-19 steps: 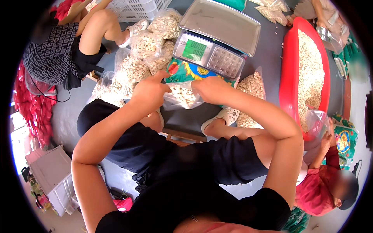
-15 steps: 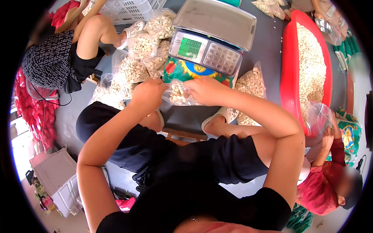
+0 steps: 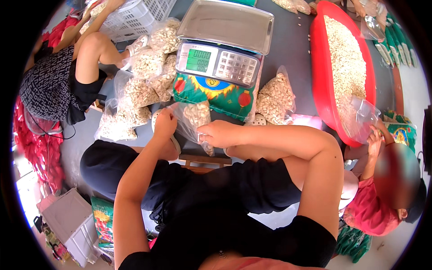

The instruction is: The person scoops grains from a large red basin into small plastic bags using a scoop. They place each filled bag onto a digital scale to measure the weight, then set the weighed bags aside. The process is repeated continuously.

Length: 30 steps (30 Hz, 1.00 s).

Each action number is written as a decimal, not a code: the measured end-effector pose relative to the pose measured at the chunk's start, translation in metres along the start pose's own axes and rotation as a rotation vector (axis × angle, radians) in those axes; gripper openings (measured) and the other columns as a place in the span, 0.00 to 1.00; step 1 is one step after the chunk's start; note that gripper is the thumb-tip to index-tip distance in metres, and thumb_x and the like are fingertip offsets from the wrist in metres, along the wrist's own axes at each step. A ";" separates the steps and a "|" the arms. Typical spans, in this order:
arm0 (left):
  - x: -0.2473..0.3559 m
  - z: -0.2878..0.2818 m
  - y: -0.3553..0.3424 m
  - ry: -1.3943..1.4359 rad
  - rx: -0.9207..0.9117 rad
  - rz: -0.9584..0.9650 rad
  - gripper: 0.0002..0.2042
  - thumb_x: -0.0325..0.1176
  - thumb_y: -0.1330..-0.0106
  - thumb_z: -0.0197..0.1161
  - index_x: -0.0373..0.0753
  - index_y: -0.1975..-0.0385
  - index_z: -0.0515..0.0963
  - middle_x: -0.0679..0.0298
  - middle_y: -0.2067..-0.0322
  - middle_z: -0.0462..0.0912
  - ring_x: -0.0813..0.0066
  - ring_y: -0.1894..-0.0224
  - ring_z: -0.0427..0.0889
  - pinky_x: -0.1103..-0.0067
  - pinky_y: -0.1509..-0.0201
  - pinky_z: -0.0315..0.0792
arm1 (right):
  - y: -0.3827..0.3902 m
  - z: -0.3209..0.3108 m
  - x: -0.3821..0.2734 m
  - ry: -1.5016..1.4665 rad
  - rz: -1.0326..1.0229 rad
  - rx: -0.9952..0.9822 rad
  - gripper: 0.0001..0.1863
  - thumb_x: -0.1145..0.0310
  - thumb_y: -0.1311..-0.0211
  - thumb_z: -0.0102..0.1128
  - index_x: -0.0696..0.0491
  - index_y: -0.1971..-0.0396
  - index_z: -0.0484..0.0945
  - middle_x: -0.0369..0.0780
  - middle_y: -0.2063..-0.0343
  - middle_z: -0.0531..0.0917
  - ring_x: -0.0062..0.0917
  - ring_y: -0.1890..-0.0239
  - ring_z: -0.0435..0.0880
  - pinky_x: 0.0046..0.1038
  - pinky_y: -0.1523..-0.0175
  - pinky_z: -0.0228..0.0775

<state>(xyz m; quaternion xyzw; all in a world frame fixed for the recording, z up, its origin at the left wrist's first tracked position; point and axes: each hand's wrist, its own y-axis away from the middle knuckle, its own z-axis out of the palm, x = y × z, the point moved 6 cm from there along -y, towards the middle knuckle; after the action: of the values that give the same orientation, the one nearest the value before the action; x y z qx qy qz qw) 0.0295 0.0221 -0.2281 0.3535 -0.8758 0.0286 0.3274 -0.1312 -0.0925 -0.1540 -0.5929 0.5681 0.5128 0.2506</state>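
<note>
— While the clear bag (image 3: 198, 112) stays gripped, what's changed, head view?
— Hangs steeper now, near the scale (image 3: 215, 58). Left hand (image 3: 166, 120) pinches its left edge; right hand (image 3: 220, 134) clasps its lower part. Still mid-handling, I'd judge.

Upper left: an openwork white crate (image 3: 130, 20) stands on the grey floor (image 3: 85, 135), near a seated co-worker (image 3: 47, 85) in a black-and-white patterned top and black shorts, with a heap of red packets (image 3: 45, 155) along the left rim. Lower left: a pale box (image 3: 67, 216), with a printed green sack (image 3: 102, 213) just beside it. Right: a second person (image 3: 371, 209) in a red top and dark cap, near another printed sack (image 3: 402, 133); green packets (image 3: 398, 42) lie side by side toward the upper corner, and crumpled green bags (image 3: 353, 243) below the red top.
</note>
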 end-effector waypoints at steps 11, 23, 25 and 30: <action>0.003 0.075 0.030 0.063 -0.332 -0.016 0.31 0.24 0.47 0.52 0.29 0.39 0.57 0.40 0.64 0.77 0.41 0.58 0.76 0.59 0.54 0.70 | 0.014 -0.023 0.139 0.503 0.065 -0.009 0.11 0.65 0.38 0.48 0.53 0.64 0.78 0.40 0.79 0.81 0.29 0.76 0.82 0.31 0.67 0.72; 0.001 0.081 0.025 -0.064 -0.510 -0.027 0.34 0.32 0.47 0.63 0.45 0.36 0.61 0.44 0.53 0.72 0.46 0.53 0.76 0.62 0.51 0.72 | 0.155 -0.201 0.238 0.644 0.941 0.356 0.29 0.40 0.50 0.61 0.50 0.60 0.83 0.49 0.57 0.81 0.43 0.48 0.75 0.37 0.46 0.69; 0.010 0.073 0.020 -0.134 -0.498 -0.032 0.32 0.35 0.47 0.64 0.50 0.38 0.65 0.46 0.48 0.69 0.47 0.51 0.74 0.62 0.51 0.73 | 0.156 -0.186 0.267 0.625 0.988 0.401 0.30 0.39 0.50 0.60 0.51 0.58 0.82 0.50 0.53 0.79 0.45 0.43 0.71 0.38 0.43 0.67; 0.023 0.050 0.012 -0.248 -0.393 -0.067 0.26 0.39 0.46 0.65 0.54 0.44 0.72 0.49 0.42 0.64 0.50 0.45 0.70 0.65 0.49 0.73 | 0.160 -0.168 0.296 0.518 1.258 0.308 0.22 0.56 0.40 0.54 0.55 0.53 0.79 0.52 0.50 0.77 0.45 0.47 0.76 0.42 0.45 0.70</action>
<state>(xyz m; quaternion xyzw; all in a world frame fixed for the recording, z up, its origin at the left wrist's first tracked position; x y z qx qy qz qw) -0.0180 0.0034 -0.2511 0.3124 -0.8859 -0.1972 0.2806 -0.2767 -0.4009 -0.3140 -0.2120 0.9115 0.3159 -0.1564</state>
